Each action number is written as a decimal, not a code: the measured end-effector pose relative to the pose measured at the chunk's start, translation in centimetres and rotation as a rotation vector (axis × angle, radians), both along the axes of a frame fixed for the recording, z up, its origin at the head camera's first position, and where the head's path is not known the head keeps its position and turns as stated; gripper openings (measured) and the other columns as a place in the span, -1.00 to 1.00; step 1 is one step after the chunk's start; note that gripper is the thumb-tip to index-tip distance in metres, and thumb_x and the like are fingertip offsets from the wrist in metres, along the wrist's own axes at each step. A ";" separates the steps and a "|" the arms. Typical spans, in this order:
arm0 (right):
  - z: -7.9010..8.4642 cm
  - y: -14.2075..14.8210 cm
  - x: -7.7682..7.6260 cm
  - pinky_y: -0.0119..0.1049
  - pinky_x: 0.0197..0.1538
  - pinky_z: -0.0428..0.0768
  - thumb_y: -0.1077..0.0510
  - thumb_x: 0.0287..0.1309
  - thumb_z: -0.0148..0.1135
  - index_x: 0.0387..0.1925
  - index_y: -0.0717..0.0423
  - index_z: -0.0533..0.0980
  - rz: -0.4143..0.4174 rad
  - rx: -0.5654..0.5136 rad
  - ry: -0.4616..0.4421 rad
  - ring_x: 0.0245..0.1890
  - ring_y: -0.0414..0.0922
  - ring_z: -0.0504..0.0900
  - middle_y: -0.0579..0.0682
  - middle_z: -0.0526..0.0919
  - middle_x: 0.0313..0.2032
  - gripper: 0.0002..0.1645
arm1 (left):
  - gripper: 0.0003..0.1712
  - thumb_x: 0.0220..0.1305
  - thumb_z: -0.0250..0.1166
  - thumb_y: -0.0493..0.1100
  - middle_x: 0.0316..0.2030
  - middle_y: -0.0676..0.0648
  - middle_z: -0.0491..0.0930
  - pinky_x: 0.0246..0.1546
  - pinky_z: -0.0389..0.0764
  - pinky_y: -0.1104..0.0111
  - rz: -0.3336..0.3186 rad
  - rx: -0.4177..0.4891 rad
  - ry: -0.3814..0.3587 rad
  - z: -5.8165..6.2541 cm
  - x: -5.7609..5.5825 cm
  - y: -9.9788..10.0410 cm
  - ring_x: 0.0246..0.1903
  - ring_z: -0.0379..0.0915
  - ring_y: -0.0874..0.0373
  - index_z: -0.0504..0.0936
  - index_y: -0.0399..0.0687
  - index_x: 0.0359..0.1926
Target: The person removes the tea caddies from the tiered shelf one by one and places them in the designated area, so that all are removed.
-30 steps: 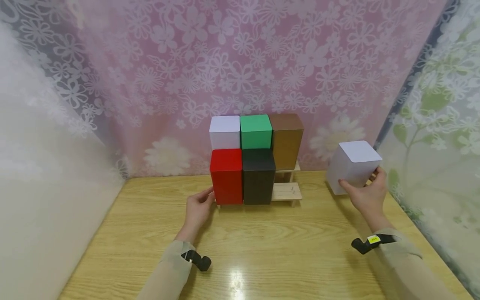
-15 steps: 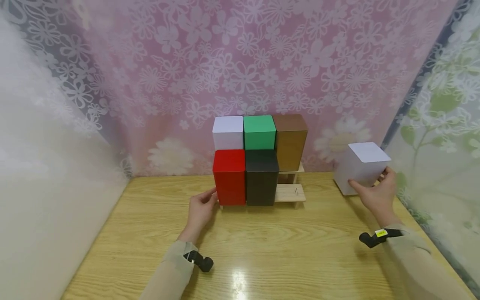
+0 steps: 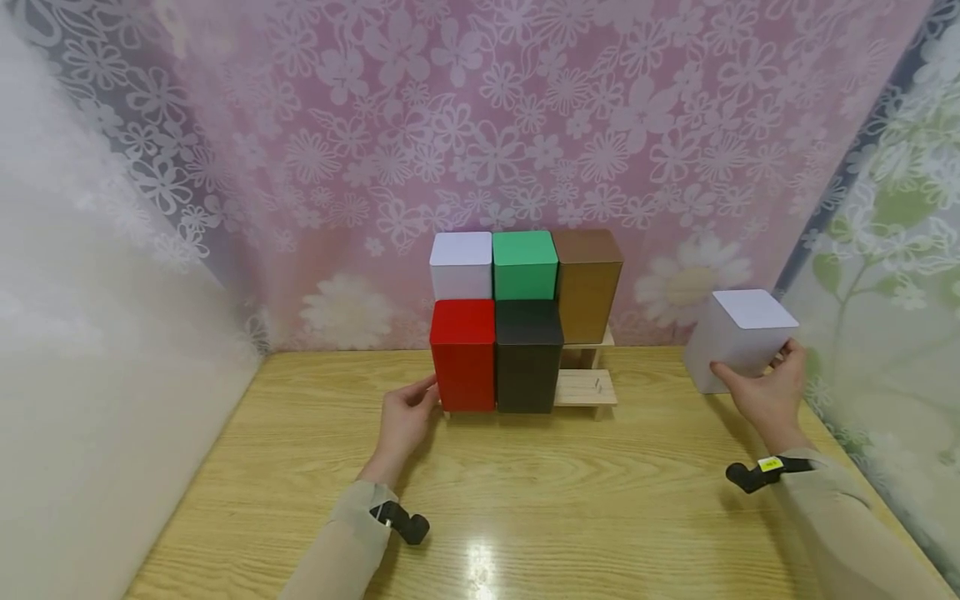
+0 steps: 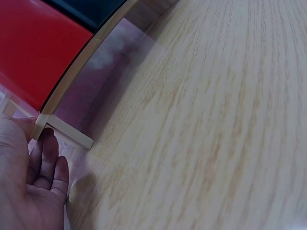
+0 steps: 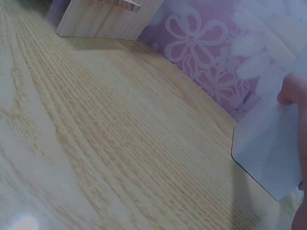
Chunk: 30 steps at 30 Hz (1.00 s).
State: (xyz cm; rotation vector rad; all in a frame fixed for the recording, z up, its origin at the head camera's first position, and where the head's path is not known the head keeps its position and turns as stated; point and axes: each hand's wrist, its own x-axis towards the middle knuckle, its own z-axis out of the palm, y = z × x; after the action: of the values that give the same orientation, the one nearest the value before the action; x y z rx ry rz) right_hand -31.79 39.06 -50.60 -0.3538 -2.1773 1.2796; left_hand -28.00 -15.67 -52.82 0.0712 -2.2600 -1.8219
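My left hand point(image 3: 405, 423) pinches the left front end of a two-step wooden stand point(image 3: 585, 388), thumb and fingers on either side of its edge in the left wrist view. The lower step bears a red box point(image 3: 463, 367) and a black box point(image 3: 528, 367), side by side. Behind them on the upper step are a white box point(image 3: 462, 271), a green box point(image 3: 525, 271) and a brown box point(image 3: 588, 292). Far to the right, my right hand point(image 3: 772, 398) grips another white box point(image 3: 738, 346). Whether its base touches the table cannot be told.
The wood-grain table point(image 3: 525, 500) ends at a pink flowered curtain point(image 3: 510, 125) behind the stand. A pale sheet point(image 3: 90, 333) hangs on the left, and a green-leaf patterned one point(image 3: 892, 250) on the right. Bare wood shows right of the black box on the lower step.
The white box in my right hand has shifted a little further right, away from the stand. My left hand keeps its hold, and the head view has turned slightly.
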 end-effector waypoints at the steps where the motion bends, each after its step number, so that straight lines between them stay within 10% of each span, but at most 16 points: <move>1: 0.1 0.0 0.1 -0.24 0.14 0.38 0.16 -0.01 0.65 0.54 0.07 0.13 -0.004 0.003 0.009 0.26 0.01 0.32 0.08 0.30 0.34 0.18 | -0.70 0.47 0.40 -0.20 0.00 -0.11 0.78 -0.08 0.65 0.39 -0.002 0.000 0.001 0.1 0.0 0.1 0.04 0.68 0.06 0.79 -0.14 0.16; 10: 0.0 0.4 0.3 -0.23 0.13 0.40 0.17 0.01 0.64 0.55 0.02 0.11 -0.007 0.013 0.012 0.27 -0.02 0.33 0.05 0.30 0.34 0.19 | -0.69 0.47 0.40 -0.21 0.00 -0.15 0.78 -0.06 0.65 0.37 0.000 0.001 0.002 0.2 0.1 0.5 0.06 0.67 0.01 0.78 -0.16 0.16; 18: 0.2 0.9 0.9 0.25 0.47 0.22 0.10 0.07 0.66 0.69 -0.09 -0.18 0.121 -0.008 -0.044 0.51 0.20 0.17 0.21 0.10 0.57 0.45 | -0.70 0.46 0.41 -0.20 -0.04 -0.15 0.79 -0.06 0.66 0.39 0.002 0.016 0.008 -0.2 -0.1 0.2 0.02 0.69 0.03 0.79 -0.16 0.15; 30: 1.1 1.1 2.7 0.25 0.52 0.11 0.02 0.16 0.61 0.71 -0.05 -0.39 0.174 -0.002 -0.094 0.60 0.22 0.02 0.18 -0.07 0.65 0.54 | -0.71 0.46 0.42 -0.19 -0.02 -0.09 0.79 -0.04 0.64 0.34 0.008 -0.027 -0.001 0.0 0.0 0.0 0.07 0.67 0.03 0.81 -0.07 0.14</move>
State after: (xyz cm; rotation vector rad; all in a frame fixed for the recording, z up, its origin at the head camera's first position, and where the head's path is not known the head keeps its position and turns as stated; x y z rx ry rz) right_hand -29.08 40.21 -49.47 -0.2328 -2.3287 1.3831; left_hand -28.00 -15.71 -52.85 0.0760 -2.2812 -1.7872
